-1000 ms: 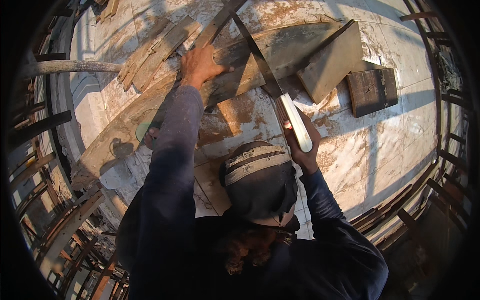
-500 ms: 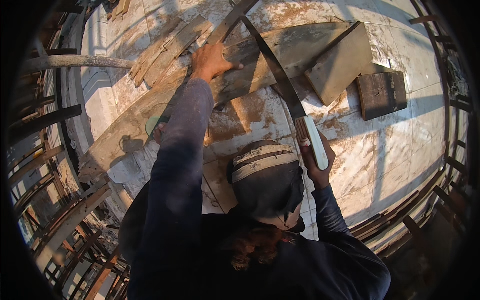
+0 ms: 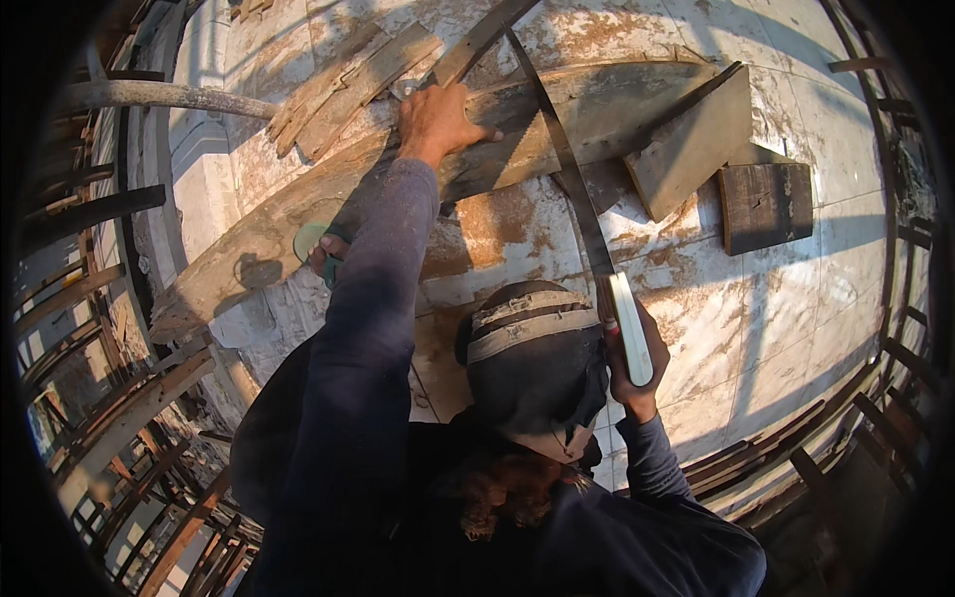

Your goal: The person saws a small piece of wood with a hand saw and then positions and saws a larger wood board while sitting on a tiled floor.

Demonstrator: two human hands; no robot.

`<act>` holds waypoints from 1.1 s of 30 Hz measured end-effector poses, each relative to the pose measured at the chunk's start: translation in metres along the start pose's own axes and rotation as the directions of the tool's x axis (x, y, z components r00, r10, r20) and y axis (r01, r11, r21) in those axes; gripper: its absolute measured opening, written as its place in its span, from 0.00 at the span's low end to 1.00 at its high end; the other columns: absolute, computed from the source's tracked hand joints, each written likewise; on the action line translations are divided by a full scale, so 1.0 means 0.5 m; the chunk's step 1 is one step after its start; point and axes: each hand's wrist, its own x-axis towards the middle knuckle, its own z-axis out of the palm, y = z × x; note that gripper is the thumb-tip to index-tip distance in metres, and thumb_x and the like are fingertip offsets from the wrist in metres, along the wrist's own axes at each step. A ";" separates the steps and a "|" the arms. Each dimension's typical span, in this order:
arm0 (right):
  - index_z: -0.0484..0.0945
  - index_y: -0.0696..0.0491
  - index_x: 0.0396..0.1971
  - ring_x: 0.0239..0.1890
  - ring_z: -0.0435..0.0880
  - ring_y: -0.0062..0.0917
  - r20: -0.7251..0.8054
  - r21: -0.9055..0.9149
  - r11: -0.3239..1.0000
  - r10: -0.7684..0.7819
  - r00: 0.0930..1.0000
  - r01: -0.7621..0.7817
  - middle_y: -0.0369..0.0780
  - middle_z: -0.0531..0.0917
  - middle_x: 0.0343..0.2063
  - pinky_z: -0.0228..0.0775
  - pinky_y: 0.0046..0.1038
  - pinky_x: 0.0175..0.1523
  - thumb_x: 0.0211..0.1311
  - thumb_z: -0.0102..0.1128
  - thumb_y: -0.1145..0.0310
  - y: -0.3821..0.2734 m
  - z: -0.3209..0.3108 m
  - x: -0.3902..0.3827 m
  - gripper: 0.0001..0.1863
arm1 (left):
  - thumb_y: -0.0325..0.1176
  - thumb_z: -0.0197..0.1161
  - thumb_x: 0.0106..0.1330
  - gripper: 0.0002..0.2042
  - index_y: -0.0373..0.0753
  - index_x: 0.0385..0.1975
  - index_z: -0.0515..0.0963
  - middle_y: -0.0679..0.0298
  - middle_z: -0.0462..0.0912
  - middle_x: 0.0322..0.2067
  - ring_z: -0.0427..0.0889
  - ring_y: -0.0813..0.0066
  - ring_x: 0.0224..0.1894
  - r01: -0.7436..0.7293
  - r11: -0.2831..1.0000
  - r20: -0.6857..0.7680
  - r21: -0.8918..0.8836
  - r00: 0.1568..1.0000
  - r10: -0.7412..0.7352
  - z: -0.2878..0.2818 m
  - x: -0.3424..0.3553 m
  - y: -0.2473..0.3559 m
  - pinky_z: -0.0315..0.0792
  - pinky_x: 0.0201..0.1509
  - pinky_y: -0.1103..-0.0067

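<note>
My left hand (image 3: 438,124) grips the far edge of a long weathered plank (image 3: 229,269), thumb out across its face. My right hand (image 3: 637,363) is closed round the white handle of a handsaw (image 3: 622,318). The dark toothed blade crosses the plank to the right of my left hand, its tip near a narrow wooden strip (image 3: 482,40). What looks like toes in a green sandal (image 3: 313,244) rest by the plank, partly behind my left arm. A head (image 3: 527,368) in a dark covering with tan straps hides part of the floor below.
An angled board (image 3: 691,144) and a dark short block (image 3: 766,209) lie right of the saw. Broken slats (image 3: 353,85) and a pole (image 3: 169,97) are at upper left, on dirty pale tiles (image 3: 766,298). Dark timber framing (image 3: 90,199) lines both sides.
The saw and my right hand have moved steadily down and right, toward my body. My left hand stays on the plank, while the whole view has shifted slightly.
</note>
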 end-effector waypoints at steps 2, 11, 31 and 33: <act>0.73 0.61 0.57 0.50 0.82 0.31 -0.069 0.196 0.970 -0.133 0.989 0.144 0.48 0.82 0.50 0.69 0.27 0.56 0.55 0.57 0.79 0.018 0.089 0.208 0.26 | 0.60 0.74 0.48 0.34 0.39 0.48 0.80 0.53 0.84 0.41 0.80 0.53 0.49 0.048 0.997 0.062 -0.067 0.997 -0.043 0.010 -0.001 0.038 0.70 0.54 0.60; 0.72 0.62 0.58 0.52 0.82 0.34 0.029 -0.124 0.986 0.115 0.993 -0.111 0.51 0.82 0.49 0.72 0.33 0.57 0.60 0.62 0.71 -0.019 -0.069 -0.134 0.26 | 0.68 0.75 0.36 0.44 0.38 0.49 0.79 0.53 0.83 0.43 0.81 0.53 0.50 0.028 0.999 0.103 -0.033 0.994 -0.024 0.013 0.035 -0.037 0.71 0.55 0.59; 0.73 0.59 0.57 0.47 0.85 0.30 -0.017 0.083 0.995 -0.052 0.999 0.053 0.49 0.83 0.46 0.74 0.28 0.51 0.55 0.60 0.76 0.033 0.051 0.144 0.26 | 0.66 0.75 0.40 0.39 0.38 0.45 0.81 0.51 0.84 0.39 0.82 0.52 0.46 0.062 0.998 0.064 -0.023 0.996 -0.061 0.005 -0.001 0.022 0.70 0.51 0.58; 0.73 0.57 0.57 0.40 0.85 0.31 -0.093 0.130 0.967 -0.209 0.973 0.220 0.49 0.84 0.41 0.74 0.29 0.46 0.53 0.60 0.76 0.036 0.126 0.319 0.27 | 0.65 0.75 0.41 0.39 0.39 0.47 0.81 0.50 0.84 0.40 0.81 0.52 0.48 0.061 0.995 -0.013 -0.078 0.998 -0.062 0.043 0.006 0.013 0.69 0.51 0.59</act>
